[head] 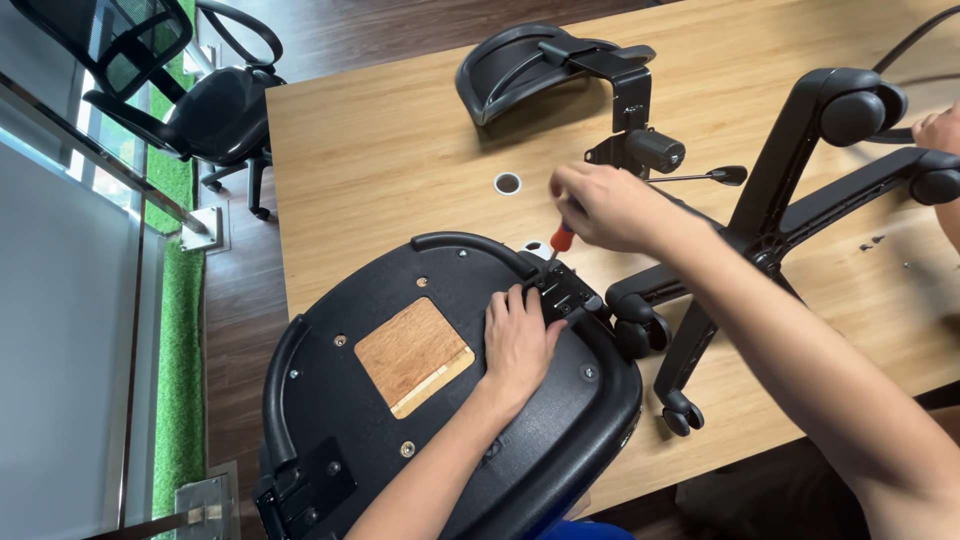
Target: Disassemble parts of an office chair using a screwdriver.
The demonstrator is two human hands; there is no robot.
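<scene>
On the chair seat (pixel 400 420), left hand (pixel 517 345) flat, right hand (pixel 605 207) gripping screwdriver (pixel 560 241)

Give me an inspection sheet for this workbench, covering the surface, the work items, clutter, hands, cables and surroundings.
Surface: light wooden table with a round grommet hole.
Job's things: upturned black chair seat with a wooden patch in its middle; black bracket at its edge; screwdriver with a red and orange handle, tip on the bracket.
Clutter: black headrest part, chair mechanism with lever, five-star wheeled base, small dark bits near the right edge.
Hands: left hand flat on the seat, fingers at the bracket; right hand grips the screwdriver. Another person's hand touches the base.
Cables: dark cable at top right.
Surroundings: assembled office chair, dark wood floor, green turf strip, glass panel.
</scene>
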